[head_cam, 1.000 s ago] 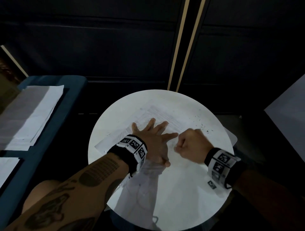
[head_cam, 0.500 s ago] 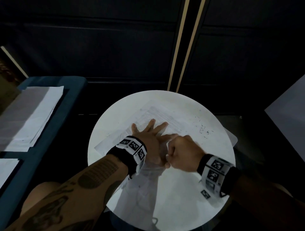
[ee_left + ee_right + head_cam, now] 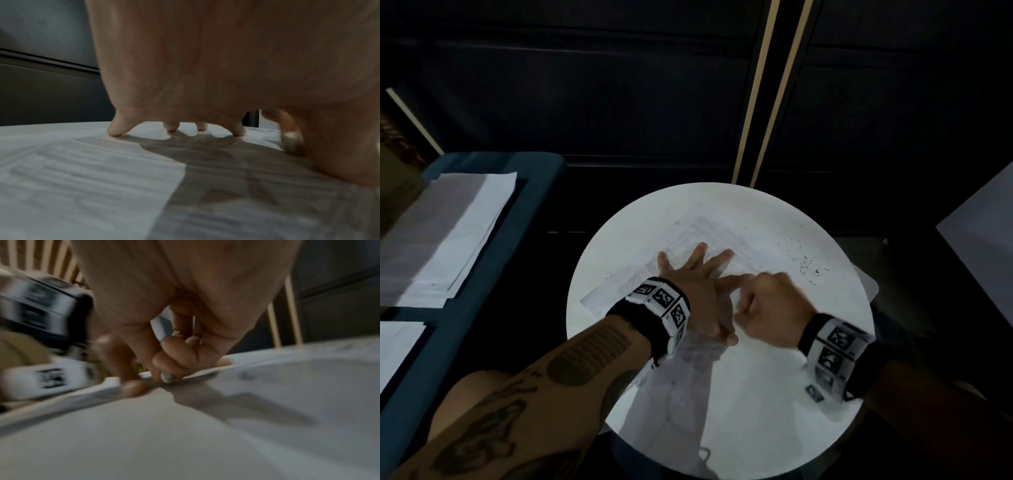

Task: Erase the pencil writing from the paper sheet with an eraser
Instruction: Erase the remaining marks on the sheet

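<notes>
A white paper sheet (image 3: pixel 743 245) with faint pencil lines lies on the round white table (image 3: pixel 756 404). My left hand (image 3: pixel 698 277) presses flat on it with the fingers spread; the fingertips (image 3: pixel 115 132) touch the paper (image 3: pixel 82 170). My right hand (image 3: pixel 763 305) is curled just right of the left thumb, knuckles up and blurred by motion. Under its curled fingers a small pale piece, which looks like the eraser (image 3: pixel 167 378), is pinched against the sheet. The head view hides the eraser.
Dark eraser crumbs (image 3: pixel 806 265) are scattered on the table's far right. A stack of papers (image 3: pixel 458 233) lies on a blue surface at the left. Another sheet hangs over the table's near edge (image 3: pixel 671 394). Dark panels stand behind the table.
My right hand slid left toward the left thumb, then came back a little to the right, staying curled on the paper. The left hand has kept its place.
</notes>
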`<move>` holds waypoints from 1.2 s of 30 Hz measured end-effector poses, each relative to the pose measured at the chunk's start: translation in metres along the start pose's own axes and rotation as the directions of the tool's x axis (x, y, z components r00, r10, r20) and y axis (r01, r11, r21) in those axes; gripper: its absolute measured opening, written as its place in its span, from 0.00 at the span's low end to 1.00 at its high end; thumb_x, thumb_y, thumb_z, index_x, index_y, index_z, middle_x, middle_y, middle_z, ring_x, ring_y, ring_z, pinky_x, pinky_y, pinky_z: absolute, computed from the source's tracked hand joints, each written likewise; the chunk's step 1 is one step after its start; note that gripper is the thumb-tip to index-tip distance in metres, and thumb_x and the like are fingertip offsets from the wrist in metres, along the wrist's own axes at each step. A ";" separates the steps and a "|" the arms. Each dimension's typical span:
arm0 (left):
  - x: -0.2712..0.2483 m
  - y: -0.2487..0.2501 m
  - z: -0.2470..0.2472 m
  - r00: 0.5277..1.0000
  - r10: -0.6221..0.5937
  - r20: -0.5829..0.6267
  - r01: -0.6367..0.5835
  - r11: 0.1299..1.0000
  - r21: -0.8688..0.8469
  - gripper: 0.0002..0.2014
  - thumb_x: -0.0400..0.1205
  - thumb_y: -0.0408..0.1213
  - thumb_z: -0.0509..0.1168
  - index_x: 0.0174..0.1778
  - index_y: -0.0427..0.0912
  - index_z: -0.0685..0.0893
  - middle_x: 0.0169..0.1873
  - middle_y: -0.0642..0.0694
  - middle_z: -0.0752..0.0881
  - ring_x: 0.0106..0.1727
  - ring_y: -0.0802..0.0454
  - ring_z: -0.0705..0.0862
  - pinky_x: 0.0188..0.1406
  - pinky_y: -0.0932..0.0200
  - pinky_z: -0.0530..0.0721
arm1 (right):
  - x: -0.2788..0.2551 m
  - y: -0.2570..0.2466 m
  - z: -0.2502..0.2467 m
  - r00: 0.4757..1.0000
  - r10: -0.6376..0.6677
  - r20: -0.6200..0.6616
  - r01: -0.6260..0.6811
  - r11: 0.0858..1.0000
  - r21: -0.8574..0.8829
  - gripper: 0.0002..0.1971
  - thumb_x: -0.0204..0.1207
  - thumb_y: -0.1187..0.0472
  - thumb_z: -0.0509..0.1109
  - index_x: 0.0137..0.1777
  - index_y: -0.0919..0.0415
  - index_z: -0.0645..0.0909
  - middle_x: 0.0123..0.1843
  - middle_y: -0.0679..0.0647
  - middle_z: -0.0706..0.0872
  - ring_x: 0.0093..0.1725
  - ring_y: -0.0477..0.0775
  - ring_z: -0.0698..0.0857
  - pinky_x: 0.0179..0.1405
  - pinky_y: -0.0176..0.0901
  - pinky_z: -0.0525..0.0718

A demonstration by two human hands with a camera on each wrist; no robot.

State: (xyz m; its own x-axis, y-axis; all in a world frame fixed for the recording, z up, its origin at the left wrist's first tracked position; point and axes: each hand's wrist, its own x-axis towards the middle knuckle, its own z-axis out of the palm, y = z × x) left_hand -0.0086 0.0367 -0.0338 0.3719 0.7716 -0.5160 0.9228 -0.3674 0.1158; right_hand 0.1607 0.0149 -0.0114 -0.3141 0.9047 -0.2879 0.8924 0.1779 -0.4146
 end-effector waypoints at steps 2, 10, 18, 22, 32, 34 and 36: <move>0.001 0.000 0.000 1.000 0.004 -0.003 -0.004 1.000 0.005 0.57 0.69 0.77 0.70 0.84 0.81 0.37 0.89 0.60 0.27 0.89 0.40 0.25 0.73 0.05 0.38 | -0.006 -0.008 -0.001 0.998 -0.030 0.062 0.030 0.999 -0.011 0.11 0.72 0.59 0.75 0.28 0.56 0.84 0.28 0.45 0.84 0.34 0.45 0.84 0.35 0.27 0.81; 0.002 0.000 0.001 1.000 -0.013 0.002 0.013 1.000 0.024 0.58 0.69 0.79 0.70 0.87 0.78 0.39 0.89 0.60 0.27 0.89 0.41 0.25 0.74 0.06 0.39 | -0.005 -0.010 -0.001 0.995 -0.071 0.064 0.071 0.997 0.006 0.11 0.72 0.60 0.76 0.28 0.54 0.84 0.35 0.50 0.90 0.40 0.48 0.87 0.41 0.39 0.85; -0.001 0.001 -0.001 1.000 -0.008 0.005 0.008 1.000 0.027 0.57 0.70 0.78 0.70 0.86 0.79 0.38 0.89 0.59 0.27 0.90 0.40 0.26 0.75 0.06 0.41 | 0.006 0.005 0.004 1.000 -0.005 -0.005 0.005 1.000 0.008 0.09 0.71 0.59 0.73 0.30 0.59 0.86 0.33 0.52 0.89 0.40 0.50 0.88 0.39 0.37 0.87; 0.002 0.003 0.000 0.999 0.001 -0.047 -0.001 1.000 0.010 0.55 0.69 0.82 0.67 0.85 0.79 0.39 0.91 0.56 0.30 0.91 0.37 0.30 0.73 0.04 0.43 | 0.025 0.028 -0.006 0.989 0.097 -0.108 -0.090 0.994 0.068 0.11 0.71 0.55 0.76 0.29 0.55 0.84 0.35 0.53 0.88 0.39 0.49 0.88 0.42 0.40 0.89; -0.012 -0.011 0.004 0.996 0.068 -0.049 -0.070 0.997 -0.037 0.56 0.72 0.79 0.69 0.89 0.74 0.40 0.91 0.57 0.32 0.92 0.45 0.31 0.81 0.14 0.38 | 0.031 0.033 -0.017 0.984 0.090 -0.156 -0.081 0.995 0.064 0.14 0.75 0.60 0.77 0.28 0.54 0.81 0.33 0.45 0.84 0.55 0.56 0.85 0.56 0.51 0.89; -0.011 -0.010 0.003 0.999 0.051 -0.009 -0.051 0.999 -0.014 0.62 0.68 0.78 0.73 0.88 0.75 0.37 0.90 0.58 0.29 0.91 0.45 0.29 0.81 0.13 0.38 | 0.020 0.026 -0.015 0.990 0.028 -0.138 -0.019 0.998 0.063 0.12 0.74 0.60 0.78 0.29 0.55 0.83 0.31 0.45 0.86 0.46 0.51 0.88 0.49 0.51 0.91; -0.009 -0.009 0.004 1.000 0.027 0.001 -0.027 0.999 0.026 0.65 0.65 0.78 0.74 0.87 0.76 0.34 0.89 0.59 0.27 0.91 0.46 0.28 0.81 0.12 0.39 | 0.004 0.010 -0.004 0.996 -0.082 -0.028 0.083 0.996 0.038 0.09 0.74 0.59 0.77 0.33 0.57 0.87 0.32 0.46 0.88 0.38 0.43 0.88 0.46 0.48 0.92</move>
State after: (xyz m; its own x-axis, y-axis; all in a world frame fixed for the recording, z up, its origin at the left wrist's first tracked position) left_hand -0.0204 0.0309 -0.0337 0.3964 0.7612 -0.5132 0.9097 -0.4012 0.1074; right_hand 0.1695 0.0222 -0.0130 -0.3768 0.8976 -0.2286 0.8502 0.2372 -0.4699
